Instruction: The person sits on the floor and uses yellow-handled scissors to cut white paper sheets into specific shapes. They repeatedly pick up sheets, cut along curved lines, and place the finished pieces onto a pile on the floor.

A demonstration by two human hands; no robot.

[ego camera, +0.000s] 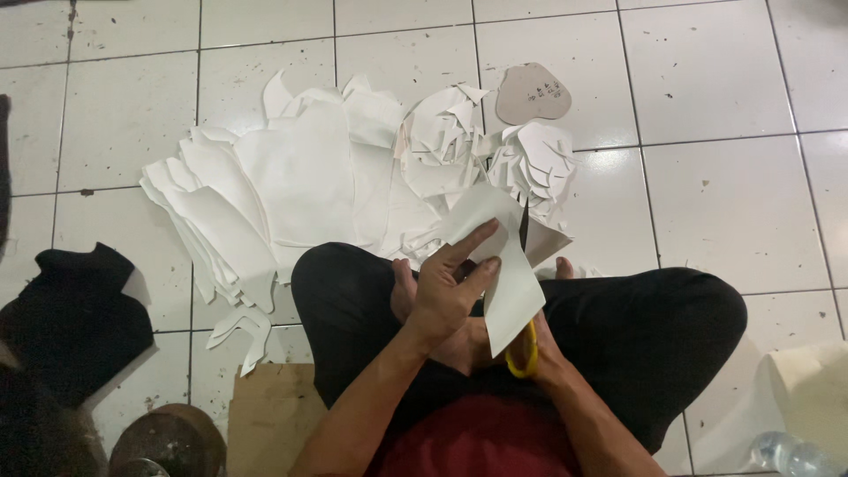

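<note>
Red shirt fabric [481, 442] fills the bottom edge, and just above it the person's crossed legs in black trousers [654, 327] frame both hands. Take the yellow-handled scissors [525, 291] as the landmark: the right hand [539, 349] sits at their lower end, mostly hidden behind the sheet, fingers closed through the yellow loops as far as can be judged. To the scissors' left, the left hand [446, 296] pinches the white sheet [503, 265], thumb and forefinger pressed on its face, the other fingers curled behind it. The dark blade pokes up past the sheet's upper edge, very near the left thumb tip, so a slip or a hurried snip could nick that thumb. The sheet is held only at one side and looks thin and floppy, with a folded flap; it could buckle under the blade and the cut could wander or tear. It is plain white, irregular in outline, hanging over the lap. Beyond the scissors' tip lie heaps of white cut pieces [530, 163], a brownish rounded template [533, 93] farther out, and larger white sheets [291, 177] well to the left on the tiled floor [707, 79]. Any dropped offcut would be hard to tell from those heaps.
</note>
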